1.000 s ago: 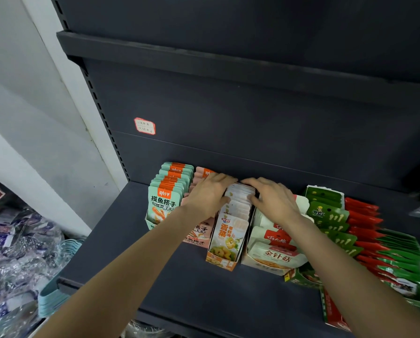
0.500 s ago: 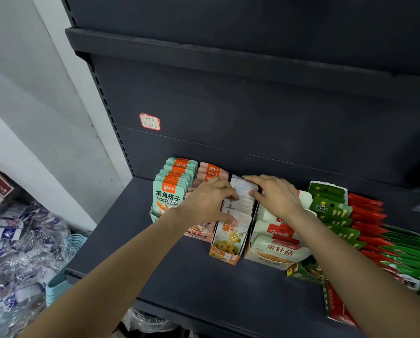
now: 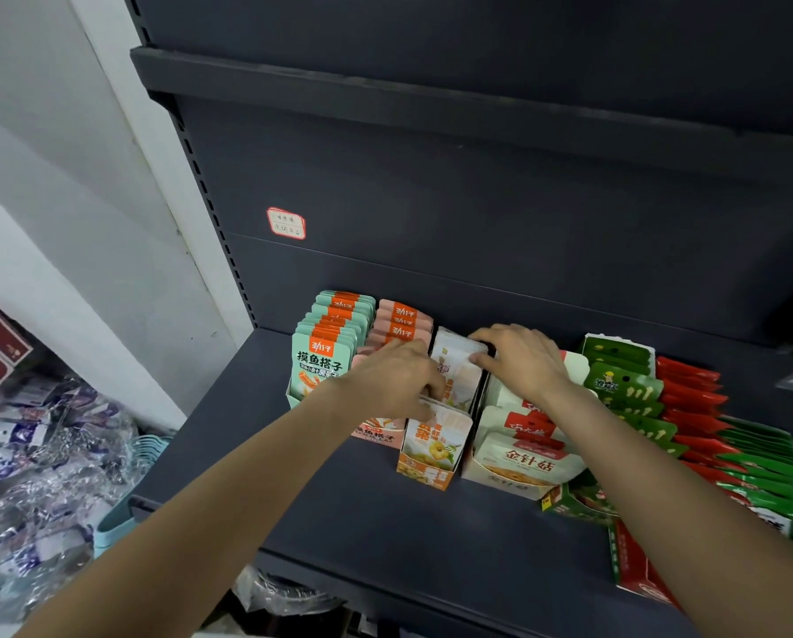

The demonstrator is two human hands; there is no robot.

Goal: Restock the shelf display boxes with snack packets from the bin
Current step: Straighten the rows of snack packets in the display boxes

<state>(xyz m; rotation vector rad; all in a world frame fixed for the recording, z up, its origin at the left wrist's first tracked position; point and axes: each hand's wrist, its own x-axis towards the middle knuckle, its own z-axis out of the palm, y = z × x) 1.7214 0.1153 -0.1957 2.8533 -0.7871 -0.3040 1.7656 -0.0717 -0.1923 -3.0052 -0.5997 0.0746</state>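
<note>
The orange display box (image 3: 431, 458) stands on the shelf (image 3: 339, 522), its long axis running from the shelf's front edge toward the back panel. The snack packets (image 3: 459, 370) stand upright in a row inside it. The left hand (image 3: 399, 384) rests over the middle of the row from the box's left side, fingers curled onto the packet tops near the front. The right hand (image 3: 519, 361) is at the rear of the box, with thumb and fingers pinching the rearmost packets. Both hands touch the row; the right hand is nearer the back end, where any further packet would likely seat. Compared with one second earlier, the left hand has shifted from the rear toward the front of the box, and more packet faces show between the hands.
</note>
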